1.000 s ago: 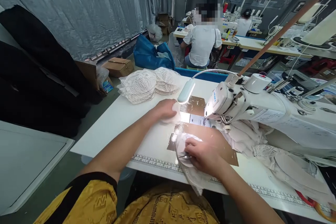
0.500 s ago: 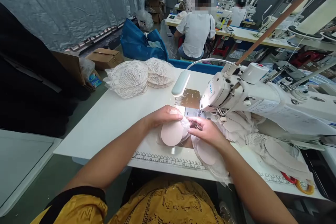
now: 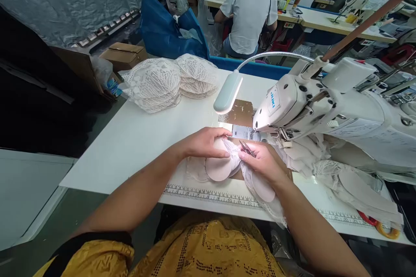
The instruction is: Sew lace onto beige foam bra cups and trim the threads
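Note:
My left hand [image 3: 206, 143] is closed on a pale pink bra cup [image 3: 218, 170] with white lace along its edge, thumb on top and fingers behind. Gathered lace [image 3: 233, 152] bridges from that cup to a second pink cup [image 3: 262, 187], which lies under my right wrist on the table's front part. My right hand [image 3: 261, 160] pinches this lace between thumb and fingers. Small metal thread snips [image 3: 247, 148] are also held in it, their tips pointing up and left. Both hands are just in front of the sewing machine's needle plate [image 3: 243, 132].
A white sewing machine [image 3: 292, 99] stands at right, with a lamp [image 3: 228, 91] over the table. Stacked lace cups [image 3: 152, 82] sit at back left. More pink pieces [image 3: 357, 186] and orange-handled scissors [image 3: 388, 230] lie at right. A co-worker [image 3: 248, 17] sits ahead.
My view has tilted down and shifted slightly. The left fingers have stretched forward over the cup's upper edge. The snips in my right hand show more clearly, and the lace between the hands is more exposed.

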`<state>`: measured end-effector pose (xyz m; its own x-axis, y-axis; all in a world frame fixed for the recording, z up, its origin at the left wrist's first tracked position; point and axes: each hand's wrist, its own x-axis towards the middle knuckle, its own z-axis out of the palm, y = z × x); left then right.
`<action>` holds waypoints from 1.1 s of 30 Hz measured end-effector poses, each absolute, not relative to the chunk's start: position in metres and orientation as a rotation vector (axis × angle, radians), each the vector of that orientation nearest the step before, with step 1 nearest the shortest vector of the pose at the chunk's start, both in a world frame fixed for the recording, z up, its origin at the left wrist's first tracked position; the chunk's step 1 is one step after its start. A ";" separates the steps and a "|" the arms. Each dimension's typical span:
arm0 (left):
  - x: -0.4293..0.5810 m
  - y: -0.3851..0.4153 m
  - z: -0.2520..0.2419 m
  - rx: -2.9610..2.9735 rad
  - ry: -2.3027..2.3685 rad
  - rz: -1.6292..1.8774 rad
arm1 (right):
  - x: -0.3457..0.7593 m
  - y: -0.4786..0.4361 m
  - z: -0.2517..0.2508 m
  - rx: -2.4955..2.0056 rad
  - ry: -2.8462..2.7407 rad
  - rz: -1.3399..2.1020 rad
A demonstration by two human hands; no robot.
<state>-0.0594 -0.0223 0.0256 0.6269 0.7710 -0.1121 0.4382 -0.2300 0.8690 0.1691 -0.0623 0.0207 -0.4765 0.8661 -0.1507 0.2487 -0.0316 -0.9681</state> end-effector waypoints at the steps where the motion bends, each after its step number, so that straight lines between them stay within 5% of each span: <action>1: -0.060 -0.022 0.026 1.883 0.986 0.412 | 0.170 -0.062 0.021 -1.170 -1.723 1.551; 9: -0.085 -0.012 0.027 1.681 0.966 0.242 | 0.174 -0.062 0.023 -1.218 -1.712 1.534; 33: -0.049 -0.028 0.027 1.696 0.958 0.500 | 0.161 -0.060 0.013 -1.221 -1.779 1.195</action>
